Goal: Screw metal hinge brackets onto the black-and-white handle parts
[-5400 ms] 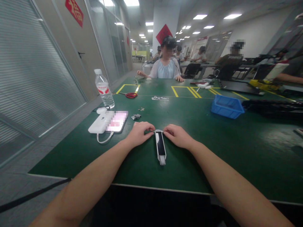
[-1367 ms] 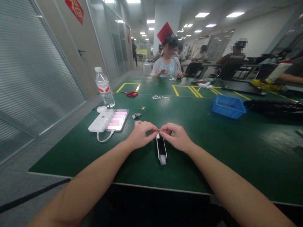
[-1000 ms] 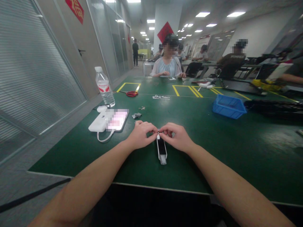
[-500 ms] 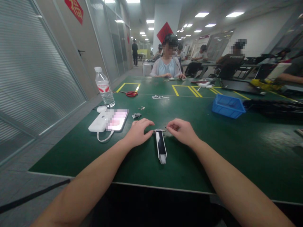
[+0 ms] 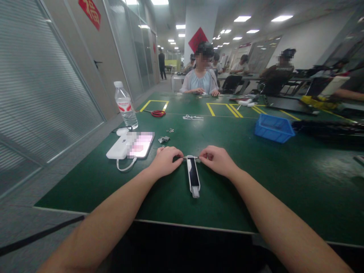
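A narrow black-and-white strap piece [image 5: 193, 176] lies lengthwise on the green table [image 5: 256, 178], its far end pointing away from me. My left hand [image 5: 165, 161] and my right hand [image 5: 217, 160] rest on the table on either side of that far end. Each hand pinches one end of a thin metal pin [image 5: 191, 157] lying across the strap's tip. The fingers of both hands are curled closed.
A white power bank [image 5: 118, 149] with a phone [image 5: 140, 144] on it lies to the left, with a water bottle [image 5: 126, 106] behind. Small metal parts [image 5: 163, 139], red scissors [image 5: 157, 113] and a blue bin [image 5: 273, 128] stand farther off. Other people sit at the far end.
Both hands lifted the strap's far end about a second ago, then set it down. My right hand came off half a second ago and is now back at the pin.
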`<state>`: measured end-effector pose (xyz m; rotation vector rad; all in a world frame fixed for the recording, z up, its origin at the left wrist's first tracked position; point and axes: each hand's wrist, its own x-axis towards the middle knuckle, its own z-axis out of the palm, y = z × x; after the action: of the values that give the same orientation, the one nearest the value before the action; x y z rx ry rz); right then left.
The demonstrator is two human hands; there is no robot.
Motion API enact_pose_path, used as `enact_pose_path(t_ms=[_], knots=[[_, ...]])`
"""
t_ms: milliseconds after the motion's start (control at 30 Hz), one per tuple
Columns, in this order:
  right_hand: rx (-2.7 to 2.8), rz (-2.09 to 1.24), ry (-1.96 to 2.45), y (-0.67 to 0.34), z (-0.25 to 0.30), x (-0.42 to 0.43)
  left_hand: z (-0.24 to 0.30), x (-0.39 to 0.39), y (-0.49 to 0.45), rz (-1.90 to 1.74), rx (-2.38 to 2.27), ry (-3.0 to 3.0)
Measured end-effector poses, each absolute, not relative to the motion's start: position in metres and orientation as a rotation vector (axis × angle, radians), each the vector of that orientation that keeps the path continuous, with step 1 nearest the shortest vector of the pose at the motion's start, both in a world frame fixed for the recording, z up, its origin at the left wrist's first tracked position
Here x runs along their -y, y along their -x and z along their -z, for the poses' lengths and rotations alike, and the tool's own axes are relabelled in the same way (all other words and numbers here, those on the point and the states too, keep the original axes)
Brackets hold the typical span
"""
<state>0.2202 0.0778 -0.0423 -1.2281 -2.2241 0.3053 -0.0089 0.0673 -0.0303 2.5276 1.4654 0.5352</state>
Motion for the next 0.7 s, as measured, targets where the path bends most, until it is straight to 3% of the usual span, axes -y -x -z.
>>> enact_pose_path(t_ms=[700], knots=[[2.122,-0.439,1.322,-0.2161,0.044,-0.0754,0.0307,-0.068,0.0085,-0.532,-1.451,-2.524]])
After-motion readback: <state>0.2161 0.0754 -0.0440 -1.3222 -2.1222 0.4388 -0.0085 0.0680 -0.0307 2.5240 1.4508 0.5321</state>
